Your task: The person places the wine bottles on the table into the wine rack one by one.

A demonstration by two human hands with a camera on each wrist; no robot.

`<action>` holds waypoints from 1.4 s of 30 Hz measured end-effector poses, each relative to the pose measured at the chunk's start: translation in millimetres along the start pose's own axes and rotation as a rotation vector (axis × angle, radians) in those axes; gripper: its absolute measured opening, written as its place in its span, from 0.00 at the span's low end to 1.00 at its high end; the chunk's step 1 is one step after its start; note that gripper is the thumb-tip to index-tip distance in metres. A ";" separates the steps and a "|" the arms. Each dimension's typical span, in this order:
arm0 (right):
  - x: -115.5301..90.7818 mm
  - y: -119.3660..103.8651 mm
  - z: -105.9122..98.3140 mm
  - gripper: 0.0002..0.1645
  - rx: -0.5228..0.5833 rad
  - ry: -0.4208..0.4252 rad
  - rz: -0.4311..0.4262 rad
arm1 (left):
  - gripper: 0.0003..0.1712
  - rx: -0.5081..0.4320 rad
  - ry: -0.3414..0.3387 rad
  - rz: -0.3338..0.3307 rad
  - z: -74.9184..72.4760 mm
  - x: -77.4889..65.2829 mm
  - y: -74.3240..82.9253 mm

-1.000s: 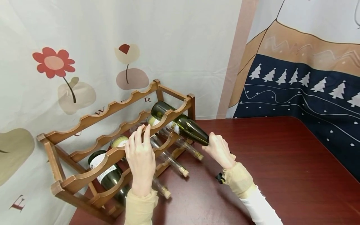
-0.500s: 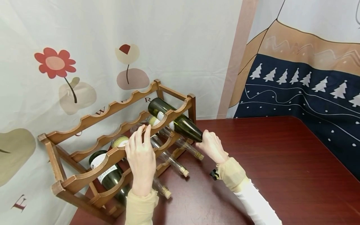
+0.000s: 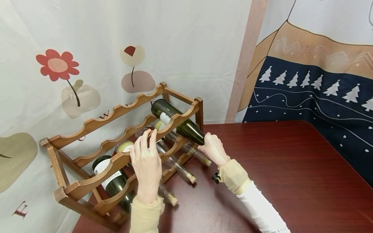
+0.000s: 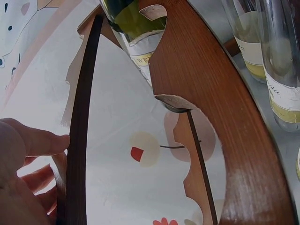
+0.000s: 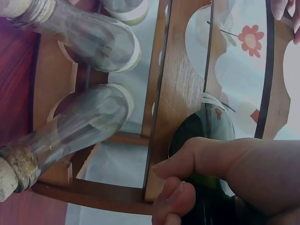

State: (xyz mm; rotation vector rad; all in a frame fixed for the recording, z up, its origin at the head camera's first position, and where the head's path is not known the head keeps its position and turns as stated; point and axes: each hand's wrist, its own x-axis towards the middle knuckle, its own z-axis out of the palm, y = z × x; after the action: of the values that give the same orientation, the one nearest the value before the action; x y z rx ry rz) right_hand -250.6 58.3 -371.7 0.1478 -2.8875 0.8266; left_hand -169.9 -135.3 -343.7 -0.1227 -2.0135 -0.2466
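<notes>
My right hand [image 3: 214,149] grips the neck of a dark green wine bottle [image 3: 190,131], which lies through the top tier of a wooden wine rack [image 3: 80,189] at its right end. The base of that bottle tilts up towards the back rail, and its white label [image 4: 146,47] shows in the left wrist view. On the front top rail, near the middle, rests my left hand [image 3: 146,165]. In the left wrist view its thumb and fingers [image 4: 40,140] lie on either side of the rail. The bottle's mouth is hidden in my right hand.
Several clear corked bottles [image 3: 182,171] lie in the lower tier, necks pointing out over the red-brown table [image 3: 291,168]. Another green bottle [image 3: 115,183] with a white label lies at the rack's left. A printed curtain [image 3: 189,48] hangs close behind.
My right hand has moved left and slightly up, sliding the green wine bottle farther back into the rack. The left hand has stayed on the rail.
</notes>
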 end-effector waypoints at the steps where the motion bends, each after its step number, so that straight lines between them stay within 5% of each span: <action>1: 0.9 -1.5 0.5 0.15 0.000 0.000 -0.001 | 0.29 0.001 0.000 0.000 -0.1 0.0 -0.2; 42: 24.8 -38.8 7.5 0.13 -0.089 -0.050 -0.079 | 0.27 -0.008 0.009 0.002 -0.2 0.4 0.2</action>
State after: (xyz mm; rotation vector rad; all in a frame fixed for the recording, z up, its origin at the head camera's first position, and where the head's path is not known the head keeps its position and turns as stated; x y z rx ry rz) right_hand -270.7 20.1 -354.0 0.2756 -2.9373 0.6890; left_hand -169.9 -135.1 -343.3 -0.1285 -2.0040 -0.2539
